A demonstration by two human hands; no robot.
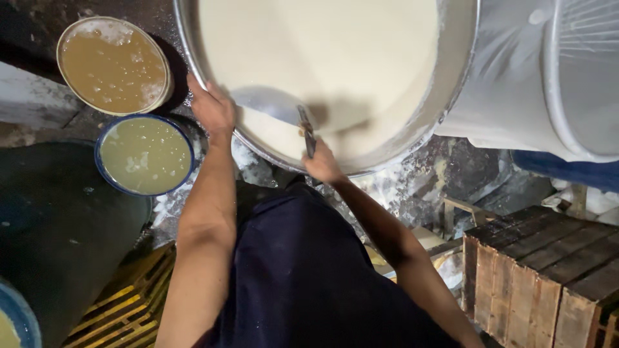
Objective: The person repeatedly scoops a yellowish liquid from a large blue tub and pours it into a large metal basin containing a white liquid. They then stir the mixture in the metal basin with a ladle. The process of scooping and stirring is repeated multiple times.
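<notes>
A big round metal vat [451, 77] full of creamy white liquid fills the top middle of the head view. My left hand [211, 108] grips the vat's near-left rim. My right hand [320, 162] is closed on the dark handle of a metal ladle [274, 106], whose bowl dips into the liquid near the front edge. My dark apron covers my lap below.
Two buckets of yellowish-brown liquid stand at left: a cream-rimmed bucket [68, 35] and a blue-rimmed bucket [103, 171]. A white cloth-lined tub [554, 77] sits at the upper right. Wooden crates [541, 270] are at lower right, a yellow slatted crate [126, 309] at lower left.
</notes>
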